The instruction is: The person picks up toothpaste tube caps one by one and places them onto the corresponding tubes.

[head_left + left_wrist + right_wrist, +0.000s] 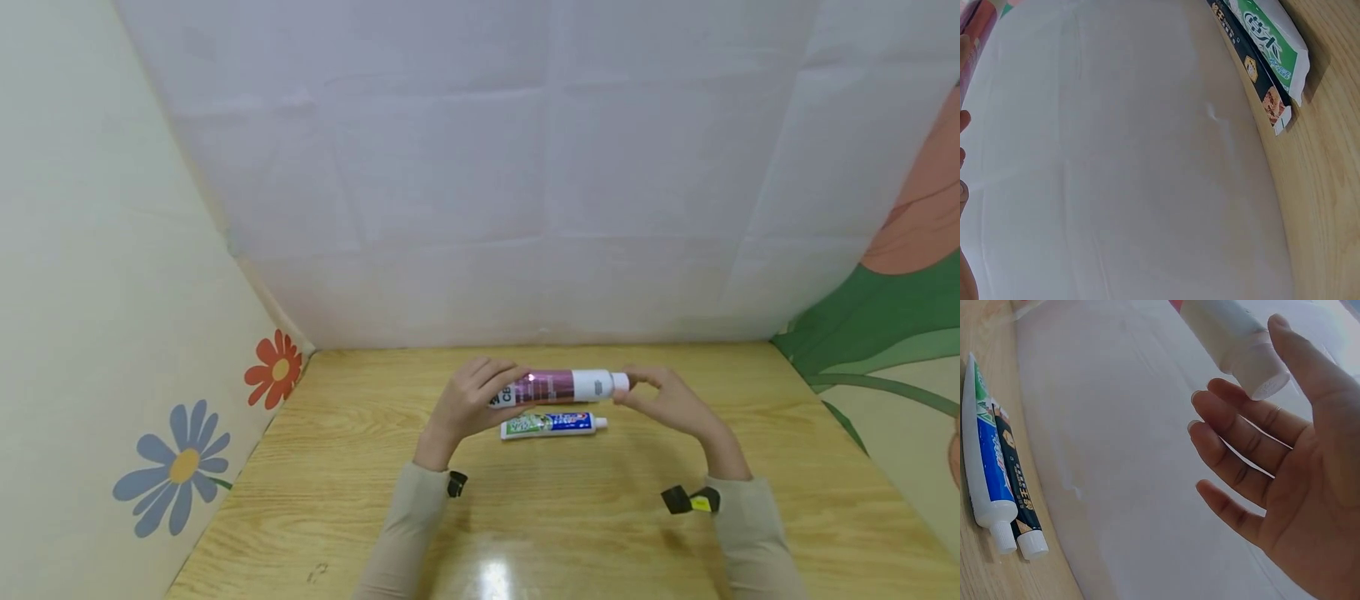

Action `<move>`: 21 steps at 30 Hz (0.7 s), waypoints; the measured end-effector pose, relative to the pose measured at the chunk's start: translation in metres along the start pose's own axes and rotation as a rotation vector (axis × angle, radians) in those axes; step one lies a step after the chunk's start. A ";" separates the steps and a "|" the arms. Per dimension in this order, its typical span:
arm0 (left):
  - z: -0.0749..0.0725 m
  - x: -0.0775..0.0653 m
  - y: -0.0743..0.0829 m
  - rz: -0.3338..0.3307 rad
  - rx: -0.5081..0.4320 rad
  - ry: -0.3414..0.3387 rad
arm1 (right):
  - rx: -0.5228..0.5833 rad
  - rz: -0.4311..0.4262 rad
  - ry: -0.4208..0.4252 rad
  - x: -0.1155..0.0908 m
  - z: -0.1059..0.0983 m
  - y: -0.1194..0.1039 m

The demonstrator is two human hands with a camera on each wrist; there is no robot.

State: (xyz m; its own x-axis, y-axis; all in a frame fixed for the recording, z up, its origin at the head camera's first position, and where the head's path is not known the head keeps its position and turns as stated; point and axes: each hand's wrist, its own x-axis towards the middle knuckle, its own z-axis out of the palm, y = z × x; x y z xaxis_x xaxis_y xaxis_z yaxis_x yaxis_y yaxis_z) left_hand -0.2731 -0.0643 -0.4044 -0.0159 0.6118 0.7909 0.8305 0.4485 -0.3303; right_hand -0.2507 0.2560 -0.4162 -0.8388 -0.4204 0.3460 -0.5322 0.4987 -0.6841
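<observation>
My left hand (476,400) grips a purple-and-white bottle (551,387) by its left end, holding it level above the table. The bottle's white cap (620,384) points right. Around that cap, my right hand (675,404) spreads its thumb and fingers; in the right wrist view the fingers are loosely bent, with the cap (1266,378) between thumb and forefinger. Below the bottle lies a green, blue and white toothpaste tube (551,425). A black tube with a white cap (1016,475) lies right beside it, mostly hidden in the head view by the bottle.
The wooden table (337,500) runs back to a white sheet (450,167). A wall with painted flowers (183,467) stands on the left, and one with green leaves (900,333) on the right. Black straps (690,500) circle the wrists.
</observation>
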 end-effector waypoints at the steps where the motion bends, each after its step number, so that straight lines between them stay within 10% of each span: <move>1: 0.000 0.000 0.000 -0.002 -0.001 -0.001 | 0.002 0.008 0.001 0.000 0.000 0.000; 21: 0.001 -0.001 -0.001 -0.011 0.001 -0.012 | 0.059 -0.031 0.029 0.001 0.000 0.000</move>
State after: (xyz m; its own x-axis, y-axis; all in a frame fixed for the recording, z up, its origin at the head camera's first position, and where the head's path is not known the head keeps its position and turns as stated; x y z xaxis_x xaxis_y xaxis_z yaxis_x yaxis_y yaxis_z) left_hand -0.2746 -0.0643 -0.4055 -0.0315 0.6149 0.7880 0.8295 0.4560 -0.3226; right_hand -0.2512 0.2561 -0.4158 -0.8254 -0.4124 0.3855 -0.5510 0.4400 -0.7091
